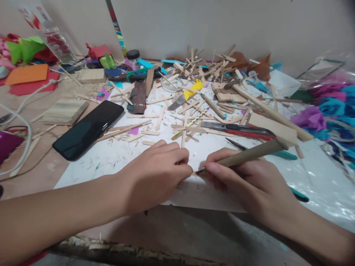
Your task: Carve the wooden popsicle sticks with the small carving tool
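Right hand (pixel 251 181) holds a wooden-handled tool (pixel 251 152) near the left hand (pixel 156 171)

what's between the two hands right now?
In the head view: the dark tip of the wooden-handled tool, held in the right hand and pointing at the left hand, over white paper. Small bits there are too blurred to name.

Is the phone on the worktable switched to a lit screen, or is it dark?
Dark: the upturned face of the phone is black all over, with no glow, icons or text showing.
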The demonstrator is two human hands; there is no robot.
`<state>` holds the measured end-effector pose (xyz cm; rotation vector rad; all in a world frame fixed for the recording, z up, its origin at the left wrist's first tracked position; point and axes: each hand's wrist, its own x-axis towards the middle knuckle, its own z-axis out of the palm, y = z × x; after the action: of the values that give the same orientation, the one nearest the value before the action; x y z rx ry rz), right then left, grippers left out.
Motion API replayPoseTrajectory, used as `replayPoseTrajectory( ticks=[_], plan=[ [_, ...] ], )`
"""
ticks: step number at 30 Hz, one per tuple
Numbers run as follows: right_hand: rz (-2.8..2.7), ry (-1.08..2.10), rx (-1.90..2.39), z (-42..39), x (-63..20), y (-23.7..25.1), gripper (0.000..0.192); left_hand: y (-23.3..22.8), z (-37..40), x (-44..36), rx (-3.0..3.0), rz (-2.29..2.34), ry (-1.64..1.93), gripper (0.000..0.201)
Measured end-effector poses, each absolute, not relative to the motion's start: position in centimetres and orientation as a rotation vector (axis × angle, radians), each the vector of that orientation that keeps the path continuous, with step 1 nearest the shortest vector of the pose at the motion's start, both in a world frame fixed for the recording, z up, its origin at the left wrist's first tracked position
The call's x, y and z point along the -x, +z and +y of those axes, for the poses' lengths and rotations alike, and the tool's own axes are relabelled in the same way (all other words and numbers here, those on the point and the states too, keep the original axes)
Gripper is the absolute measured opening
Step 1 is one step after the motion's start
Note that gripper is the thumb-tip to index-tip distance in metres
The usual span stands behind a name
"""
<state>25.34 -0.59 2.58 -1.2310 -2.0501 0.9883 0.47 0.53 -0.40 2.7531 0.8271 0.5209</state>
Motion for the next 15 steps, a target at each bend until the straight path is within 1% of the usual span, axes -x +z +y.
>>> replayPoseTrajectory(
  ticks=[5, 11, 15],
  plan=[
    [-2.089, 0.951, 1.253, -0.6, -25.1, 2.7, 0.043, -0.3, 0.6, -0.5, -2.752, 0.832, 0.492, 0.027],
    [-2.159, 0.851, 1.294, -0.6, -24.4, 2.5, 0.034, -0.2, 0.7, -0.4, -2.745, 0.819, 0.530, 0.029],
    [-2.277, 0.791, 1.210, -0.6, -24.2, 2.2, 0.036, -0.1, 0.8, -0.3, -2.737, 0.780, 0.568, 0.027]
  ],
)
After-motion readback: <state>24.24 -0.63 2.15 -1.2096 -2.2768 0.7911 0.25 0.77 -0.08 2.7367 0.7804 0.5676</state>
